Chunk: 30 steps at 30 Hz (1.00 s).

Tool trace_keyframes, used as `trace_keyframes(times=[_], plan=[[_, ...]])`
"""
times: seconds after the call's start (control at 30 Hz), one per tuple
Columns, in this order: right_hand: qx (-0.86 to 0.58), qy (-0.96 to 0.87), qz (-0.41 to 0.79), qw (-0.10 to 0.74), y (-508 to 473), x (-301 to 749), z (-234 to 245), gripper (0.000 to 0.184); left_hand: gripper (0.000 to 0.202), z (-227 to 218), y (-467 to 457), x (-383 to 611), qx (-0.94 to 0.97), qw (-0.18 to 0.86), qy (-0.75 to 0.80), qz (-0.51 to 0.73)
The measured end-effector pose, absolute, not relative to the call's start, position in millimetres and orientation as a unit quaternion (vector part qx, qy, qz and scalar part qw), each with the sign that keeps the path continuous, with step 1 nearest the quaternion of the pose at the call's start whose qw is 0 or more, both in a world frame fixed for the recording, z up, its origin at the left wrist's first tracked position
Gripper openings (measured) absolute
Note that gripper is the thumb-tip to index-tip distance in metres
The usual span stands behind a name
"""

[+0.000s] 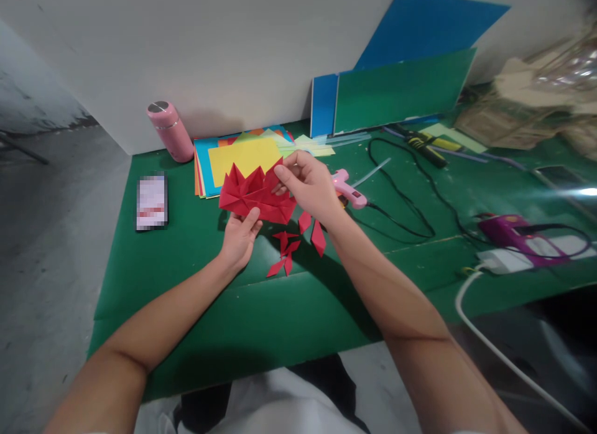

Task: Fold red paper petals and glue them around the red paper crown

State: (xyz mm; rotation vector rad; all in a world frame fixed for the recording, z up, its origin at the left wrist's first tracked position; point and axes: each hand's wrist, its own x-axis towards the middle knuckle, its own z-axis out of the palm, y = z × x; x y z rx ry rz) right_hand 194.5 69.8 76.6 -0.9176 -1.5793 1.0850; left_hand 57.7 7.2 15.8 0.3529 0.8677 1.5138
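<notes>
Green surface (186,328), far-left part: red folded-paper model (245,201) held above it. Pinching too hard could crush folds or bend points; a slack left grip could drop it onto the loose pieces. Left hand (239,240) props the near edge, thumb on front, fingers under; right hand (310,182) reaches in from the right, thumb and fingertips pinching the right upper point. Hands apart, both gripping paper. Pink glue gun (351,193) right, small red folded pieces (318,239) nearer.

Left grip (240,240) low; right grip (308,184) higher, in a pinch
</notes>
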Motion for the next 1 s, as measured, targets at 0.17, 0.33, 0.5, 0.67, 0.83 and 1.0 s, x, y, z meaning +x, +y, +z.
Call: trace_keyframes(times=[0.17, 0.33, 0.5, 0.67, 0.83, 1.0], plan=[[-0.399, -0.657, 0.442, 0.463, 70.7, 195.1, 76.6, 0.03, 0.037, 14.5, 7.2, 56.5, 0.152, 0.629, 0.386, 0.657], [-0.39, -0.686, 0.428, 0.441, 67.3, 197.4, 78.9, 0.034, 0.034, 16.0, 7.5, 56.5, 0.157, 0.627, 0.391, 0.655], [-0.363, -0.74, 0.408, 0.393, 61.6, 197.8, 80.4, 0.044, 0.036, 17.4, 7.5, 57.1, 0.161, 0.628, 0.389, 0.655], [-0.368, -0.744, 0.389, 0.4, 61.9, 197.0, 76.9, 0.039, 0.038, 17.6, 6.9, 57.1, 0.165, 0.629, 0.39, 0.653], [-0.386, -0.734, 0.393, 0.398, 60.5, 196.2, 77.0, 0.041, 0.037, 19.4, 6.3, 58.0, 0.157, 0.631, 0.387, 0.654], [-0.388, -0.734, 0.397, 0.392, 60.4, 197.4, 80.6, 0.041, 0.035, 18.6, 6.3, 57.9, 0.158, 0.631, 0.385, 0.655]])
